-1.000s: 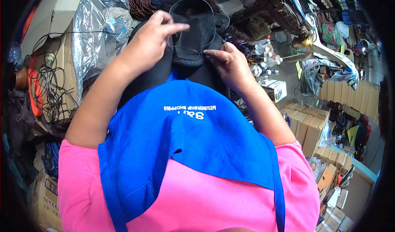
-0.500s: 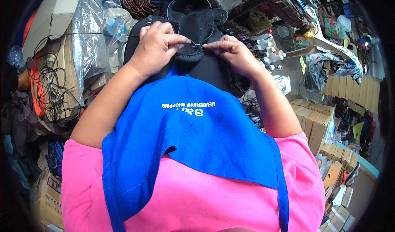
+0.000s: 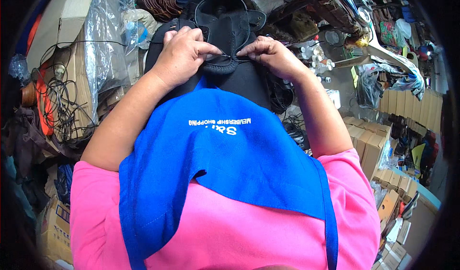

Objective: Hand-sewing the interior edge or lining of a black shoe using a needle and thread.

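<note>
A black shoe (image 3: pixel 226 26) lies on my lap, its toe toward me and its opening at the far end. Coarse stitching (image 3: pixel 223 68) runs round the toe. Just left of the toe, my left hand (image 3: pixel 184 52) is closed in a pinch on a thin black thread that reaches the upper. On the other side my right hand (image 3: pixel 272 55) pinches another length of dark thread (image 3: pixel 241 58), its fingertips a little apart from the shoe. The two lengths meet near the middle of the toe seam. A black cord (image 3: pixel 103 41) stretches from the left toward my left hand.
Tangled black cord (image 3: pixel 64 105) hangs over cardboard at the left, beside clear plastic sheeting (image 3: pixel 108 45). Coiled brown cord (image 3: pixel 165 2) lies beyond the shoe. Small bottles (image 3: pixel 316 54) and cardboard boxes (image 3: pixel 366 138) crowd the right. A blue apron (image 3: pixel 220 145) covers my front.
My right hand has drawn slightly outward, so a longer stretch of thread shows between its fingers and the shoe. My left hand has barely moved.
</note>
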The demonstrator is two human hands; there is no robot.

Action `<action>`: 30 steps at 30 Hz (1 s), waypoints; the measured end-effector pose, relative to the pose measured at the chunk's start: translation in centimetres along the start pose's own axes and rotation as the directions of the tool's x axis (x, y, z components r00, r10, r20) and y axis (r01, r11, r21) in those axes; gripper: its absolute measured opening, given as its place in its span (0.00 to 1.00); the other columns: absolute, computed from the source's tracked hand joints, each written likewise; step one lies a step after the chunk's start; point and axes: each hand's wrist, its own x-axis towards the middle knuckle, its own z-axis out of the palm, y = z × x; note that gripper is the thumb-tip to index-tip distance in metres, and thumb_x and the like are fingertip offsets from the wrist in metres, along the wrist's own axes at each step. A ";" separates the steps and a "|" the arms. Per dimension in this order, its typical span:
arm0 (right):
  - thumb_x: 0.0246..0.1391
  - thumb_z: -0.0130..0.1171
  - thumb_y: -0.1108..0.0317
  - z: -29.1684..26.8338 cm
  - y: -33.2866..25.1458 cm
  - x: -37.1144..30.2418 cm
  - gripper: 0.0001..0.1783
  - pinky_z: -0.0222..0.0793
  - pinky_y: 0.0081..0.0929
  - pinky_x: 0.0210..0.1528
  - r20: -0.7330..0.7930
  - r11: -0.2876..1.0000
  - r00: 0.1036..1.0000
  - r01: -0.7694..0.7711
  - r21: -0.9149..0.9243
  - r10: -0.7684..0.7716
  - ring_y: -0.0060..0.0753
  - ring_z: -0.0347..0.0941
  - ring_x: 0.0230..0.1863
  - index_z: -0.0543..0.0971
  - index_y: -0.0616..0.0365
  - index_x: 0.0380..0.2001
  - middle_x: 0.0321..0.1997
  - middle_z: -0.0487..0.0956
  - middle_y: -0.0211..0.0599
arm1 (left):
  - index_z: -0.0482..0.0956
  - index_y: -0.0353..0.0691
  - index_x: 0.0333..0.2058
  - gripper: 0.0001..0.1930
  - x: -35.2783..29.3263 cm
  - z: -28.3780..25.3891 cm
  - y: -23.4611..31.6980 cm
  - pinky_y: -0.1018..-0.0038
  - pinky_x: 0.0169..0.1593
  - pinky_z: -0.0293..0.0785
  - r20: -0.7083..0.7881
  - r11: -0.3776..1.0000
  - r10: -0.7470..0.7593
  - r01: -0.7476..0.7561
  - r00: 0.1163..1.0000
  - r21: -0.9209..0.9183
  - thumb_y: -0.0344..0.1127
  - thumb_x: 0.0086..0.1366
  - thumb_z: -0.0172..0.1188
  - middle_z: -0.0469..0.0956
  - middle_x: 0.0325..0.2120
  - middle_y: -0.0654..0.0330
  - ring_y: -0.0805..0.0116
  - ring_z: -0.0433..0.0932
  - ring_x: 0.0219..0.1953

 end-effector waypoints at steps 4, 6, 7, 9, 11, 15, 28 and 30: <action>0.51 0.55 0.77 0.0 0.4 -0.1 0.14 0.62 0.24 0.50 0.001 0.998 1.000 -0.023 0.057 0.023 0.27 0.67 0.42 0.83 0.51 0.39 0.34 0.76 0.28 | 0.85 0.59 0.34 0.13 0.1 0.1 0.2 0.68 0.45 0.56 0.005 1.000 -0.006 0.006 1.000 0.016 0.30 0.50 0.63 0.65 0.23 0.68 0.67 0.67 0.34; 0.51 0.55 0.77 0.0 0.6 -0.3 0.14 0.62 0.24 0.50 -0.002 0.998 1.000 -0.020 0.064 0.020 0.27 0.67 0.42 0.83 0.51 0.39 0.34 0.76 0.28 | 0.85 0.59 0.34 0.13 0.3 0.1 0.5 0.68 0.45 0.56 0.014 1.000 -0.013 0.012 1.000 0.022 0.30 0.51 0.63 0.66 0.23 0.68 0.67 0.67 0.35; 0.50 0.56 0.77 0.1 0.5 -0.1 0.14 0.62 0.24 0.50 -0.003 0.998 1.000 -0.011 0.064 0.011 0.27 0.67 0.42 0.83 0.51 0.40 0.33 0.76 0.27 | 0.85 0.59 0.34 0.12 0.2 0.1 0.4 0.68 0.45 0.55 0.018 1.000 -0.018 0.018 1.000 0.024 0.30 0.51 0.63 0.66 0.23 0.68 0.68 0.67 0.35; 0.50 0.56 0.77 0.3 0.3 0.2 0.14 0.62 0.24 0.50 -0.001 0.998 1.000 -0.004 0.060 0.004 0.27 0.67 0.41 0.83 0.51 0.40 0.33 0.76 0.27 | 0.85 0.59 0.34 0.12 -0.1 0.1 0.1 0.68 0.45 0.55 0.018 0.999 -0.025 0.025 1.000 0.022 0.31 0.51 0.63 0.67 0.22 0.68 0.68 0.67 0.35; 0.50 0.57 0.75 0.3 0.9 0.1 0.16 0.63 0.23 0.46 -0.001 0.992 1.000 0.000 0.128 0.000 0.28 0.68 0.38 0.83 0.47 0.41 0.31 0.72 0.31 | 0.85 0.58 0.34 0.11 0.1 0.2 0.3 0.67 0.46 0.55 0.035 0.999 -0.044 0.044 0.998 0.005 0.32 0.52 0.63 0.67 0.22 0.69 0.69 0.68 0.35; 0.49 0.58 0.75 0.2 1.2 0.2 0.16 0.64 0.22 0.45 0.016 0.984 1.000 0.009 0.179 -0.012 0.26 0.67 0.37 0.83 0.47 0.42 0.30 0.72 0.30 | 0.84 0.57 0.33 0.09 1.1 0.4 0.1 0.67 0.46 0.55 0.068 0.998 -0.057 0.058 0.996 -0.009 0.33 0.52 0.63 0.69 0.22 0.69 0.69 0.69 0.35; 0.47 0.60 0.74 0.7 0.9 -0.7 0.17 0.64 0.22 0.43 -0.045 0.990 0.999 0.016 0.137 -0.010 0.25 0.67 0.34 0.83 0.48 0.42 0.27 0.71 0.29 | 0.84 0.56 0.31 0.07 1.0 0.3 -0.3 0.69 0.45 0.55 0.046 0.994 0.012 -0.007 0.999 -0.110 0.34 0.53 0.63 0.70 0.21 0.69 0.70 0.69 0.34; 0.48 0.60 0.74 0.6 1.1 -0.3 0.17 0.65 0.23 0.43 -0.047 0.989 0.999 0.025 0.146 -0.018 0.25 0.67 0.34 0.83 0.47 0.42 0.27 0.71 0.28 | 0.84 0.57 0.31 0.07 1.2 0.5 -0.4 0.68 0.45 0.56 0.075 0.996 -0.011 0.018 0.997 -0.091 0.36 0.53 0.63 0.71 0.23 0.68 0.69 0.71 0.36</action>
